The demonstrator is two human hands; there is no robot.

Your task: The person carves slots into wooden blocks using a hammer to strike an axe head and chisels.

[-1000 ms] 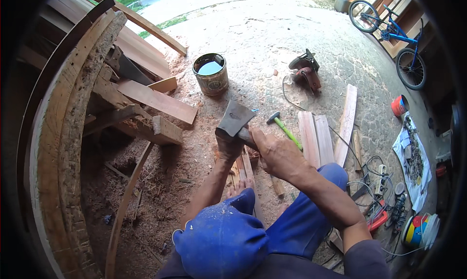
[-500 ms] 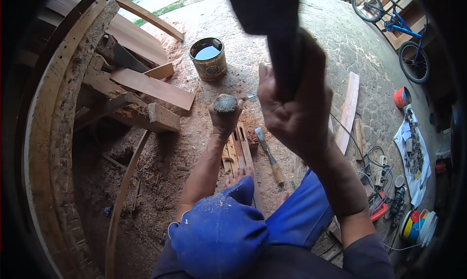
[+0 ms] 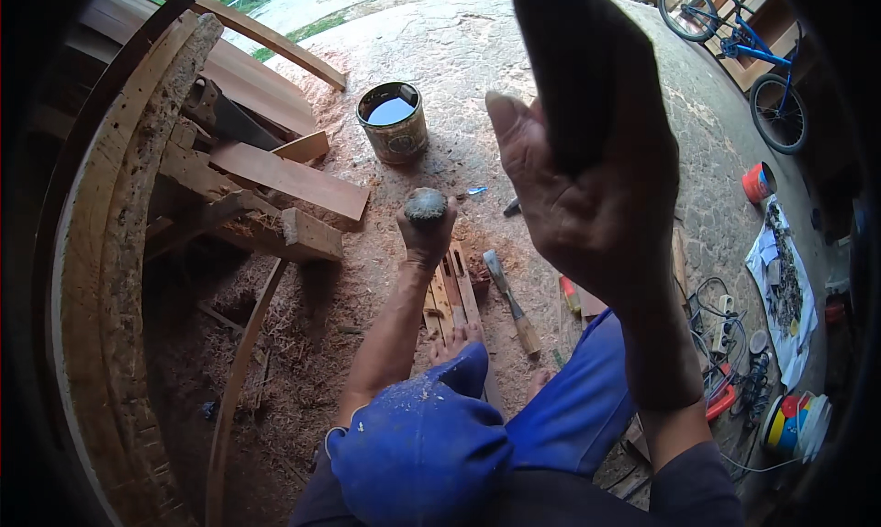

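Observation:
My left hand (image 3: 428, 238) is wrapped round an upright chisel, of which only the worn, rounded handle end (image 3: 426, 207) shows; its blade is hidden. Below that hand, slotted wooden strips (image 3: 450, 288) lie on the ground under my bare foot (image 3: 451, 341). My right hand (image 3: 596, 187) is raised close to the view, closed on the handle of a dark mallet (image 3: 569, 68). The mallet's head is outside the picture. Beside the strips lies a second chisel (image 3: 512, 302) with a wooden handle.
A bucket of dark liquid (image 3: 395, 149) stands ahead. Timber pieces (image 3: 289, 180) and a long curved beam (image 3: 110, 252) crowd the left over wood shavings. On the right are cables (image 3: 720, 330), a cloth with small bits (image 3: 787, 288), a red tin (image 3: 758, 184) and a blue bicycle (image 3: 757, 50).
My right hand has moved right and closer to the view, carrying the mallet up until its head left the picture. My left hand stays on the chisel in nearly the same place.

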